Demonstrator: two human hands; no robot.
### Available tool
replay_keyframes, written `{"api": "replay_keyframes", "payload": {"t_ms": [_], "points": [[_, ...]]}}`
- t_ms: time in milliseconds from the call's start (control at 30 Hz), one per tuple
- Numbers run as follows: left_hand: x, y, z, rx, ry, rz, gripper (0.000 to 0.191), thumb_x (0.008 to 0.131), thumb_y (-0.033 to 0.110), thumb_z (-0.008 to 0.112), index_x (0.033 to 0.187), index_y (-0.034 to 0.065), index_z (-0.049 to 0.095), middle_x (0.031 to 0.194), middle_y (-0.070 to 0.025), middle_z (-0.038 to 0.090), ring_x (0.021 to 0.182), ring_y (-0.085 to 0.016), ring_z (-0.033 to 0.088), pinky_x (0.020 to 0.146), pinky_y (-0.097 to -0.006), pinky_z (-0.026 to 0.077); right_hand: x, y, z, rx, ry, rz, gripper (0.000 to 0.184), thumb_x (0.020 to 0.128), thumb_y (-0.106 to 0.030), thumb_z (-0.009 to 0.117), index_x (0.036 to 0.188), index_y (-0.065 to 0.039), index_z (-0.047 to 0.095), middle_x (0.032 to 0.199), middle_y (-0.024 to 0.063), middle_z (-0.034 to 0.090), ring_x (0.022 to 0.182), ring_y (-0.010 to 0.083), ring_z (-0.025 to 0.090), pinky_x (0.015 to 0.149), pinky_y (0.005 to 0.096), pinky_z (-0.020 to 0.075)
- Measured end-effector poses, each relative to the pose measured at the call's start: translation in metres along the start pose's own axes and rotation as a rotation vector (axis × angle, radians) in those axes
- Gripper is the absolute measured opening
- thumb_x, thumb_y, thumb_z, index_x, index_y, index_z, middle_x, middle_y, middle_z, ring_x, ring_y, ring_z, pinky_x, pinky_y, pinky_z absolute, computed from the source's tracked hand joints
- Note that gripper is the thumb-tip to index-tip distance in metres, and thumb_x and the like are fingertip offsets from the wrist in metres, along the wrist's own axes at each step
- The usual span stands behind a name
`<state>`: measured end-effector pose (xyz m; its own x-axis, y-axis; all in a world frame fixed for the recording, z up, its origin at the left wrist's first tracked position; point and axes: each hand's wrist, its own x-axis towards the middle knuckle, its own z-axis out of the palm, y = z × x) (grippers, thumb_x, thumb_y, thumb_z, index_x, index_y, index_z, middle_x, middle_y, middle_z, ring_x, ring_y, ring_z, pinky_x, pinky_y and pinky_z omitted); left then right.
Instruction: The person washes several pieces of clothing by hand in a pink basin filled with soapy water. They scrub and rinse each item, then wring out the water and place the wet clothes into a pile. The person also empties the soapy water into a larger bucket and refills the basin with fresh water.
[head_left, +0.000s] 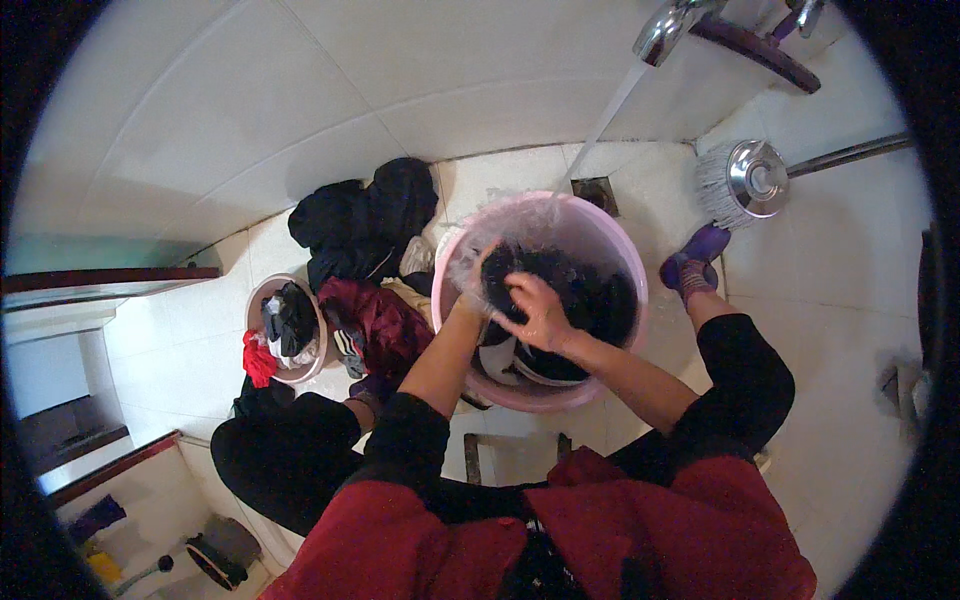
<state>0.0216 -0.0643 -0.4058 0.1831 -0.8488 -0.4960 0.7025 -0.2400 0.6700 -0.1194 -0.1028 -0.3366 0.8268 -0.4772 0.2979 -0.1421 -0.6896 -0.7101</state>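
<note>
In front of me stands a pink plastic basin (637, 277) holding water and a wet dark garment (577, 292). My left hand (480, 279) is inside the basin at the garment's left edge, its fingers partly hidden by splashing water and dark cloth. Over the garment, my right hand (541, 313) has its thumb spread from its curled fingers, with no cloth visible between them. Light-coloured cloth (498, 361) shows below my hands. From the metal faucet (660, 37), a stream of water (604, 124) runs down to the basin's far rim.
Black clothing (367, 214) and a maroon garment (382, 322) lie left of the basin. Beside them, a smaller basin (257, 300) holds several cloths. A floor drain (596, 196) sits behind the pink basin. A mop head (739, 180) hangs at the right wall.
</note>
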Motion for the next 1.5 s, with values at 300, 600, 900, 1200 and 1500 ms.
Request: {"api": "replay_keyframes", "payload": {"t_ms": [300, 600, 900, 1200, 1500], "points": [[-0.04, 0.029, 0.023, 1.157, 0.056, 0.175, 0.05, 0.074, 0.037, 0.054, 0.099, -0.0069, 0.054, 0.088, -0.0223, 0.06, 0.086, -0.033, 0.058, 0.073, -0.0387, 0.045, 0.057, 0.018, -0.074, -0.199, -0.359, 0.562, 0.051, 0.074, -0.05, 0.054, 0.089, -0.002, 0.062, 0.087, 0.0207, 0.061, 0.084, 0.0345, 0.059, 0.074, 0.0404, 0.0457], [-0.124, 0.048, 0.019, 1.89, -0.136, -0.114, 0.103, 0.063, 0.053, 0.066, 0.135, 0.0096, 0.007, 0.126, -0.0342, 0.027, 0.094, -0.044, 0.053, 0.083, -0.0418, 0.043, -0.055, 0.005, -0.078, -0.471, -0.719, 0.579, 0.095, 0.057, -0.053, 0.07, 0.132, -0.016, 0.025, 0.132, 0.0196, 0.025, 0.114, 0.0415, 0.034, 0.088, 0.0465, 0.0381], [-0.041, -0.058, -0.009, 1.749, -0.054, -0.166, 0.075, 0.068, 0.019, 0.065, 0.13, 0.0099, 0.022, 0.112, -0.0251, 0.046, 0.098, -0.039, 0.052, 0.08, -0.0406, 0.045, -0.075, 0.109, 0.043, -0.665, -0.647, 0.599, 0.071, 0.064, -0.02, 0.069, 0.124, -0.011, 0.031, 0.108, 0.0231, 0.048, 0.096, 0.0357, 0.052, 0.076, 0.046, 0.0448], [-0.016, -0.049, -0.012, 1.839, -0.192, -0.33, 0.033, 0.075, 0.025, 0.052, 0.104, 0.0095, 0.055, 0.104, -0.0153, 0.055, 0.097, -0.034, 0.052, 0.079, -0.0442, 0.044, -0.091, 0.224, 0.046, -0.473, -0.784, 0.35, 0.054, 0.069, -0.017, 0.064, 0.116, -0.006, 0.041, 0.098, 0.021, 0.055, 0.092, 0.0321, 0.055, 0.076, 0.0442, 0.044], [-0.103, 0.106, 0.034, 1.729, -0.086, 0.21, 0.025, 0.073, 0.022, 0.055, 0.096, 0.0118, 0.059, 0.086, -0.0169, 0.06, 0.084, -0.032, 0.057, 0.072, -0.041, 0.046, 0.02, -0.003, -0.136, -0.29, -0.581, 0.478, 0.036, 0.072, -0.029, 0.063, 0.1, -0.007, 0.056, 0.093, 0.0126, 0.06, 0.09, 0.0264, 0.057, 0.077, 0.0373, 0.0448]]}}
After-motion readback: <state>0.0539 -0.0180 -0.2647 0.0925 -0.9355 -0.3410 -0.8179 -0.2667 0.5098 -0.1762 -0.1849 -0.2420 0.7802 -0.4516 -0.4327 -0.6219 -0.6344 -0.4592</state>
